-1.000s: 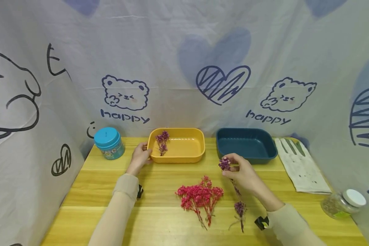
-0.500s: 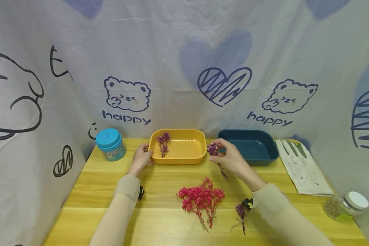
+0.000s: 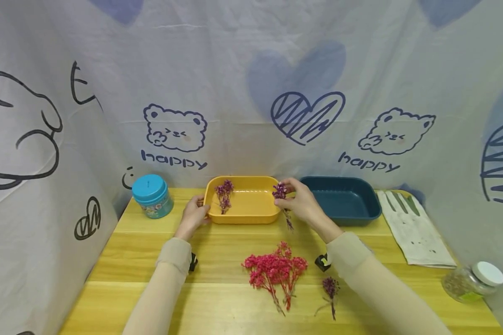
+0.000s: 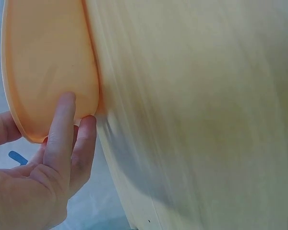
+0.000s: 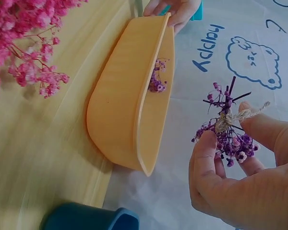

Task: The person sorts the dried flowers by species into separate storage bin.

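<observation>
At yellow tray's (image 3: 251, 217) bare end, right grip (image 3: 302, 204) snug round purple flowers (image 3: 279, 191), left grip (image 3: 193, 215) round opposite edge.

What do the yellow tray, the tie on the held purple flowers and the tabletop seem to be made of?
Yellow tray: probably moulded plastic, smooth and slightly glossy, with highlights on its floor.
Tie on the held purple flowers: likely natural-fibre twine, matte and pale, with twisted strands.
Tabletop: wood or wood-look laminate, I can't settle which; grain lines show under a soft sheen.
</observation>
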Demonstrator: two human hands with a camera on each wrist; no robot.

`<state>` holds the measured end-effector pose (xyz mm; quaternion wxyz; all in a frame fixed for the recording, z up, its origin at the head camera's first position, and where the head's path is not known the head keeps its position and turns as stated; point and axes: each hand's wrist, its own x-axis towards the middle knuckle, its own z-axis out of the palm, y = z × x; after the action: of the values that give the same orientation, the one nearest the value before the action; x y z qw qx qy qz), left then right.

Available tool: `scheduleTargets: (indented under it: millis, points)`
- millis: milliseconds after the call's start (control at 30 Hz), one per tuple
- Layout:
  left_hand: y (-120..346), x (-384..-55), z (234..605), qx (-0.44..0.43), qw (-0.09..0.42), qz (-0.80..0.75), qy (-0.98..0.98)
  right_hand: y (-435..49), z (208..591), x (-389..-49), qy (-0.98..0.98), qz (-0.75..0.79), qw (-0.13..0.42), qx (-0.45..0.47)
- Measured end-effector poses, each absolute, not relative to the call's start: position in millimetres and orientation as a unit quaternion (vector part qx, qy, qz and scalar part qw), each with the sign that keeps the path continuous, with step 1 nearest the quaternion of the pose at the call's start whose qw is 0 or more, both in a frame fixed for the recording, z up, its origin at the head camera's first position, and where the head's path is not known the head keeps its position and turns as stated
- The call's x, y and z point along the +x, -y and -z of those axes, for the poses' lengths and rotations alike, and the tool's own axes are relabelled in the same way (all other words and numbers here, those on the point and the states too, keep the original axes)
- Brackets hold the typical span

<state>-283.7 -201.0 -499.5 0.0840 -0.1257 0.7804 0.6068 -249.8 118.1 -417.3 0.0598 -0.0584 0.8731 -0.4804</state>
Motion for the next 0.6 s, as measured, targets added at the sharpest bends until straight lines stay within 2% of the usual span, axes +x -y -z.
scheduleTargets:
  millis: [600]
  points:
    - [203, -283, 501, -0.129, 0.083, -0.608, -0.779, -79, 423, -282, -0.851, 0.520, 0.059, -0.032]
